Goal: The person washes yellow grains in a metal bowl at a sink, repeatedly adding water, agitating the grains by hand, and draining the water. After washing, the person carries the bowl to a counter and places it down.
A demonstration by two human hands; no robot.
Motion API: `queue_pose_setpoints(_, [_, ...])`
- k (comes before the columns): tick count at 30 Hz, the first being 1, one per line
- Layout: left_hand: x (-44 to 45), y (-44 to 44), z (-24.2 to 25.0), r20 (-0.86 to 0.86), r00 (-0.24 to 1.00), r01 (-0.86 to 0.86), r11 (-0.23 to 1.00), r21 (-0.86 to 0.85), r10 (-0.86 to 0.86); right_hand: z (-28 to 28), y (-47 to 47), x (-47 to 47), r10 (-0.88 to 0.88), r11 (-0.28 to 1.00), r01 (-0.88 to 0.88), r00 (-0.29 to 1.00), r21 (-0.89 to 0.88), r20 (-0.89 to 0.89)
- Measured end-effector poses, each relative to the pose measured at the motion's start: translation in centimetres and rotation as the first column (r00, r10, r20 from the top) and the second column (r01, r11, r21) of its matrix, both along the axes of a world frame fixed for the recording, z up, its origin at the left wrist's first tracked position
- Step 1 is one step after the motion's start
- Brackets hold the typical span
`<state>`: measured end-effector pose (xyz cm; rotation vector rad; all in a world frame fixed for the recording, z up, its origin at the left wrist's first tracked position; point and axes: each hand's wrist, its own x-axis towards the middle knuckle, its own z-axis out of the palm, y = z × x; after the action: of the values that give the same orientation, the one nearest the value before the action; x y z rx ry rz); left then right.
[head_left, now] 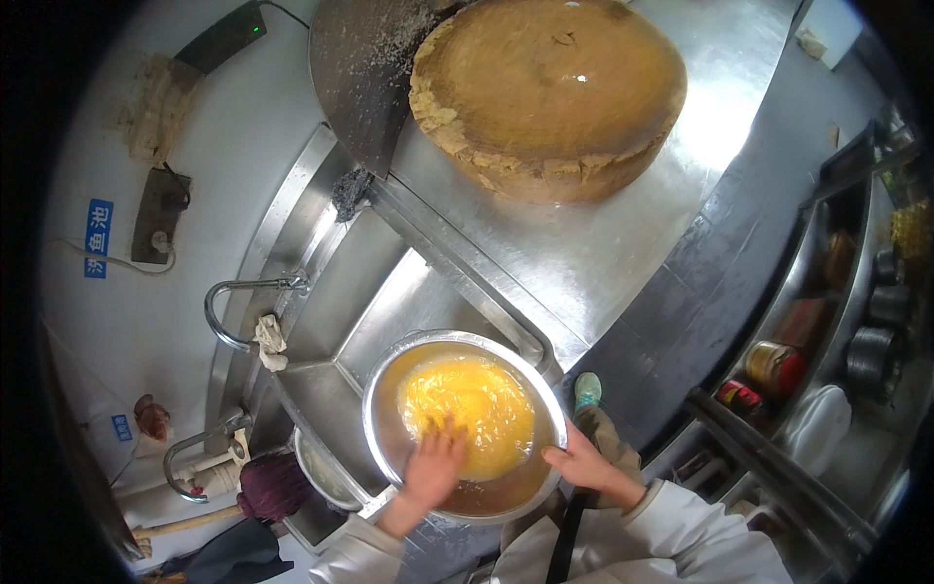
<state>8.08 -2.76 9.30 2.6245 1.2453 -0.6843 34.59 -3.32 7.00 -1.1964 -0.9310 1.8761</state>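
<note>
A round stainless steel bowl [381, 452] lies before me, over the front corner of a steel sink [372, 299]. In it is a glossy yellow mass in liquid [481, 405], possibly beaten egg; its exact kind is unclear. My left hand [436, 461] reaches over the near left side of the bowl, its fingertips at the yellow mass and partly hidden in it. At the right, my right hand [584, 458] grips the bowl's rim, with the thumb at the top edge and the other fingers hidden behind the wall.
Beyond the sink, a thick round wooden chopping block [547, 95] stands on a steel counter [584, 263]. Two curved taps [219, 306] jut from the left; a cloth [270, 343] hangs at one spout. A mop head [273, 485] is at lower left, shelves with jars [773, 365] at right.
</note>
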Motion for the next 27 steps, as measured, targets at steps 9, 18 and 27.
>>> queue_pose_setpoints(9, [2.9,4.5,0.8,0.247,0.966,-0.082,0.997,-0.011,0.083,-0.8,-2.0,0.8,-0.084,0.993,0.088,0.996,-0.082,0.043])
queue_pose_setpoints(18, [3.2,4.1,0.9,0.24,0.94,-0.248,0.969,-0.006,0.243,1.2,-1.2,2.6,-0.111,0.988,0.097,0.986,0.118,0.125])
queue_pose_setpoints(27, [3.6,2.4,0.7,0.304,0.899,-0.268,0.945,-0.185,0.315,3.0,-1.7,3.9,-0.186,0.982,0.177,0.972,0.072,0.146])
